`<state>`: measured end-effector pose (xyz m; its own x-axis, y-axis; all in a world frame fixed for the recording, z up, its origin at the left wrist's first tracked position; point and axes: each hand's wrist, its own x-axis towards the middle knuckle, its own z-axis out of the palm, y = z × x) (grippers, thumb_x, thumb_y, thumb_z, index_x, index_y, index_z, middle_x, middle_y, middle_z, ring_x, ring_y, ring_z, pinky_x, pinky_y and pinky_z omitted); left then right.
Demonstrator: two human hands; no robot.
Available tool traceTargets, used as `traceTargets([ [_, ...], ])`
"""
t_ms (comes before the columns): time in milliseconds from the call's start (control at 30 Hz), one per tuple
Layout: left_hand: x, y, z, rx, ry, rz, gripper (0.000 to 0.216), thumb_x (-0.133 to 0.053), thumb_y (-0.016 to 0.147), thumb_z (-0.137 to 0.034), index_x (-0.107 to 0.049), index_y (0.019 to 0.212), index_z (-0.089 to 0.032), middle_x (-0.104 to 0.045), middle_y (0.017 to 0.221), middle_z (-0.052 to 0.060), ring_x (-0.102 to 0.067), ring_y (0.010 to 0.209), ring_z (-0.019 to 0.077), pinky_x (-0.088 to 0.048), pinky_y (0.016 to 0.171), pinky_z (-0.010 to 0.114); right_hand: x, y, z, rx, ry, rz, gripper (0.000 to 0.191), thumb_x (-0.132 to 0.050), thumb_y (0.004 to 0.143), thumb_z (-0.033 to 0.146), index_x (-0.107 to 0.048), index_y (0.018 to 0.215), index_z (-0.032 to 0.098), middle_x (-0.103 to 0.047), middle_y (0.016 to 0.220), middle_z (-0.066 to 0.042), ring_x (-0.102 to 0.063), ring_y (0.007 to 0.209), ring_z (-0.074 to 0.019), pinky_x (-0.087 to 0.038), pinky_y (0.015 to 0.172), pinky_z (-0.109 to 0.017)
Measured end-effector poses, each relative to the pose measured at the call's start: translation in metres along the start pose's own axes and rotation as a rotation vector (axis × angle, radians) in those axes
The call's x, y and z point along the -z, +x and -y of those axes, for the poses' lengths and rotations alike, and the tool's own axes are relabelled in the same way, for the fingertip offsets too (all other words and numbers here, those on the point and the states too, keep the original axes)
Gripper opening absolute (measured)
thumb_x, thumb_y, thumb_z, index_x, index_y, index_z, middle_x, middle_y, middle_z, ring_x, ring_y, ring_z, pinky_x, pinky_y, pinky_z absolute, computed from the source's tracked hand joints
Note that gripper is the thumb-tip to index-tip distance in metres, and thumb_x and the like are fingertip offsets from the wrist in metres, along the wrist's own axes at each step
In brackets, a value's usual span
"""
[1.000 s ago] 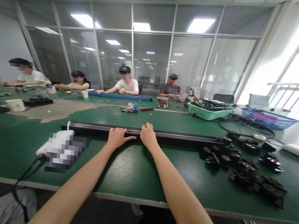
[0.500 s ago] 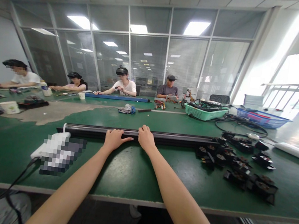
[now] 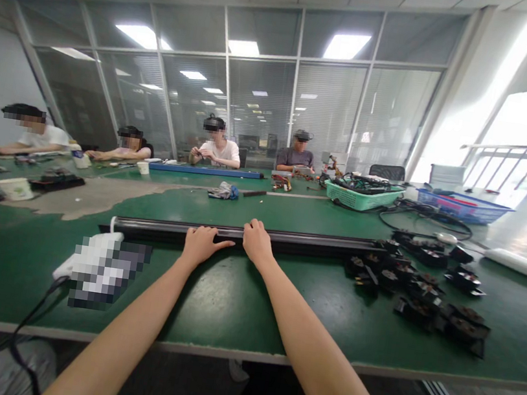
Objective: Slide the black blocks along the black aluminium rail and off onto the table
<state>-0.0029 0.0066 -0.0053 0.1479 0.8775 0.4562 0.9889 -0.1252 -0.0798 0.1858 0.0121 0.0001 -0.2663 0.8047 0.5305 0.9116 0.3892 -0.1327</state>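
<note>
A long black bar (image 3: pixel 320 245) with a glossy, channel-like profile lies across the green table, running left to right in front of me. My left hand (image 3: pixel 200 245) has its fingers curled over the bar just left of its middle, with the thumb stretched out to the right along the near side. Close beside it, my right hand (image 3: pixel 257 242) grips the same bar, fingers bent over the top; its thumb is hidden. Several small black parts with metallic insides (image 3: pixel 422 288) sit in a cluster at the bar's right end.
Left of my arms lie a white device (image 3: pixel 91 255) with a cable and a blurred-out flat item. Farther off are a green basket (image 3: pixel 364 200), a blue basket (image 3: pixel 462 209), a crumpled cloth (image 3: pixel 224 190) and a white cup (image 3: pixel 15 189). Several people sit across the table.
My hands and the black bar stay in place. Across the table, a person in a white shirt has brought both hands together in front of the chest.
</note>
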Motion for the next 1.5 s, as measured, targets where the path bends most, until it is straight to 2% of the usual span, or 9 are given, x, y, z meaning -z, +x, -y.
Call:
traceTargets([
  [967,0.0024,-0.0016,-0.0005,0.006,-0.013,-0.005,0.071,-0.037,0.086,-0.082,-0.071,0.095,-0.021,-0.074,0.105,0.014,-0.064,0.105,0.0327,-0.038,0.089,0.042,0.0022,0.0001,-0.0038,-0.025,-0.021,-0.004,0.029,-0.04,0.101,0.015,-0.068,0.108,0.014,-0.061,0.115,-0.015,-0.052,0.11,-0.0224,-0.05,0.09,-0.03],
  [1300,0.0024,-0.0008,-0.0011,0.003,0.013,0.007,0.07,-0.036,0.087,-0.082,-0.07,0.091,-0.021,-0.074,0.105,0.014,-0.064,0.106,0.0326,-0.038,0.089,0.042,0.0022,-0.0016,0.0052,-0.041,-0.106,-0.012,0.031,-0.04,0.098,0.007,-0.066,0.113,0.01,-0.061,0.114,-0.017,-0.054,0.108,-0.0245,-0.051,0.088,-0.032],
  [1500,0.0014,-0.0005,-0.0007,0.009,0.022,0.009,0.069,-0.034,0.088,-0.081,-0.069,0.091,-0.022,-0.075,0.104,0.013,-0.064,0.106,0.0319,-0.038,0.088,0.041,0.0011,-0.0005,0.0025,-0.072,-0.066,-0.004,0.03,-0.039,0.1,0.011,-0.066,0.112,0.013,-0.06,0.115,-0.016,-0.053,0.109,-0.0228,-0.052,0.085,-0.029],
])
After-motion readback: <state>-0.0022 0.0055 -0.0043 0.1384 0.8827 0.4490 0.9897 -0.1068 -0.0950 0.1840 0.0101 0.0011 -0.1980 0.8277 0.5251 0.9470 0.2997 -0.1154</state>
